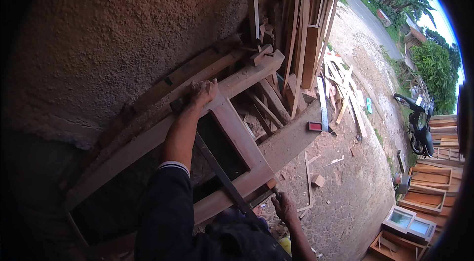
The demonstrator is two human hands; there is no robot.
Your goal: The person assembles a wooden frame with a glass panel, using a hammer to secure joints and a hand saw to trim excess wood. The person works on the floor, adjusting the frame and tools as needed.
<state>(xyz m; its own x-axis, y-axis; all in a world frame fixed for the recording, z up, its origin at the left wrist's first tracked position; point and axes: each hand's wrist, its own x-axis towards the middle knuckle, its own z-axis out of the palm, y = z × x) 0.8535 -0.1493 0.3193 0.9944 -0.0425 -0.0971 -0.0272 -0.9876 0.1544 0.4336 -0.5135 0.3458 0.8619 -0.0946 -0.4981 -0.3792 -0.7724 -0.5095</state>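
A wooden door or window frame (237,132) lies tilted in front of me, made of broad pale and reddish rails around dark openings. Across it runs a dark metal bar clamp (217,168). My left hand (203,92) is closed over the frame's far rail, next to a dark end piece of the clamp; its palm side is hidden. At the near right corner, my right hand (286,207) is wrapped round the clamp's screw handle. A small wood block (271,182) sits between that clamp end and the frame. My left forearm covers part of the bar.
A rough wall (123,29) rises at the left. Long boards (308,29) lean upright at the back. Offcuts (345,88) and a long bar with a red block (315,126) lie on the ground at right. Further right are a motorcycle (419,125) and stacked wooden frames (427,187).
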